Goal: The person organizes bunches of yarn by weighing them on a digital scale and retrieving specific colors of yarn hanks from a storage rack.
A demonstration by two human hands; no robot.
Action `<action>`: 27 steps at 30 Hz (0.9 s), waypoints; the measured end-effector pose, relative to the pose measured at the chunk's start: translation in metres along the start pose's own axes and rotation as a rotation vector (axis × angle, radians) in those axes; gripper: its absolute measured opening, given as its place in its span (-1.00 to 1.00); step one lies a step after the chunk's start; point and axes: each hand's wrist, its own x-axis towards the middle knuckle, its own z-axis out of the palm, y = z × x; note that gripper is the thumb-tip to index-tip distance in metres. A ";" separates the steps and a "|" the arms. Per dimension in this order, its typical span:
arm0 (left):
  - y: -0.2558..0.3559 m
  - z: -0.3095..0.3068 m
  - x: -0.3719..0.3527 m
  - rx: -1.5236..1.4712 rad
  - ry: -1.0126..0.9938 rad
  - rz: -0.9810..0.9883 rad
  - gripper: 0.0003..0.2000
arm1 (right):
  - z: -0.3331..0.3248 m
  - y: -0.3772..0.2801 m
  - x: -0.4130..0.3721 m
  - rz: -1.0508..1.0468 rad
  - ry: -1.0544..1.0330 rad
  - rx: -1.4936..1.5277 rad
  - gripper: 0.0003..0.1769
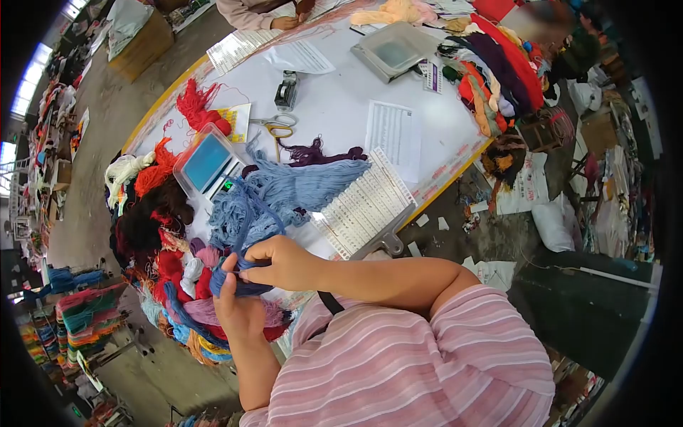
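My left hand (238,309) and my right hand (274,265) are close together at the table's near edge. Both are closed on a bundle of darker blue yarn (245,286), and a strand of it runs up from the fingers. Just beyond them, a skein of light blue yarn (306,181) lies spread on the table. A clipboard (366,203) with a printed chart is right of this skein. Behind the skein is some dark purple yarn (320,153). A small scale with a blue plate (206,162) and a lit green display stands to its left.
Piles of coloured yarn (171,206) cover the table's left edge, with more yarn (498,64) at the far right. Scissors (276,127), a tape dispenser (286,91), a printed sheet (391,135) and a plastic container (395,51) lie farther back. Another person's hand (286,23) rests at the far edge.
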 end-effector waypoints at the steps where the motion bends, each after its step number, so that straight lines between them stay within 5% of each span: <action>1: -0.001 -0.002 0.000 0.032 -0.035 0.070 -0.66 | 0.000 -0.004 -0.001 -0.001 -0.002 -0.001 -0.77; 10: 0.000 -0.010 -0.003 0.229 -0.050 0.255 -0.68 | 0.005 -0.019 -0.007 0.049 0.008 0.068 -0.80; 21: 0.006 -0.012 -0.004 0.378 -0.125 0.389 -0.48 | 0.014 -0.019 -0.010 -0.147 0.153 -0.091 -0.77; 27: 0.022 -0.008 -0.006 0.351 -0.180 0.321 -0.49 | 0.015 -0.041 -0.010 0.163 0.014 -0.140 -0.70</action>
